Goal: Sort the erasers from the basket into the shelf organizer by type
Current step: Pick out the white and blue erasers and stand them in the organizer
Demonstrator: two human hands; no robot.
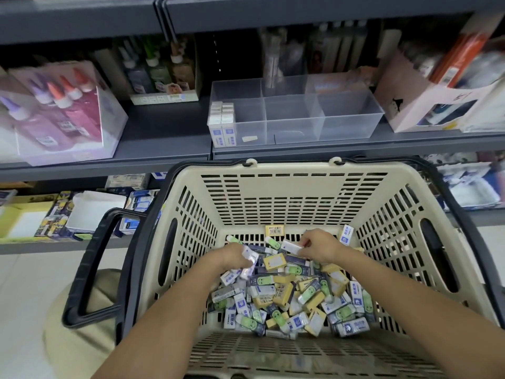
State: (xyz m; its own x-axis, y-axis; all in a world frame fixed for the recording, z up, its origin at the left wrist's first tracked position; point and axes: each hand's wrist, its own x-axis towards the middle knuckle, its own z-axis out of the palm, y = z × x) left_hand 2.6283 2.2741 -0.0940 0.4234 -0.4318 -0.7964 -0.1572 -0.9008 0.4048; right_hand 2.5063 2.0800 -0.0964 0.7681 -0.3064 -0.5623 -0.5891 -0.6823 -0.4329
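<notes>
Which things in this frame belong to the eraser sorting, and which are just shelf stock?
Job: beige slotted plastic basket; mixed eraser pile; clear divided plastic organizer; blue-and-white erasers stacked in its front-left compartment; left hand gripping some; right hand pinching one.
Bystanders: orange-capped glue bottles; pink cardboard box; boxed stationery on lower shelf.

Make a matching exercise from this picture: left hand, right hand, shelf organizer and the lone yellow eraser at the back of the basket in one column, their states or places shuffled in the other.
Column one
1. left hand
2. right hand
3. organizer
4. lone yellow eraser

Column two
A. pinches one white eraser
B. stands against the far wall of the basket
C. grips a bunch of white-and-blue erasers
D. has stacked erasers in its front left compartment

Pairs: 1-C, 2-A, 3-D, 4-B
</notes>
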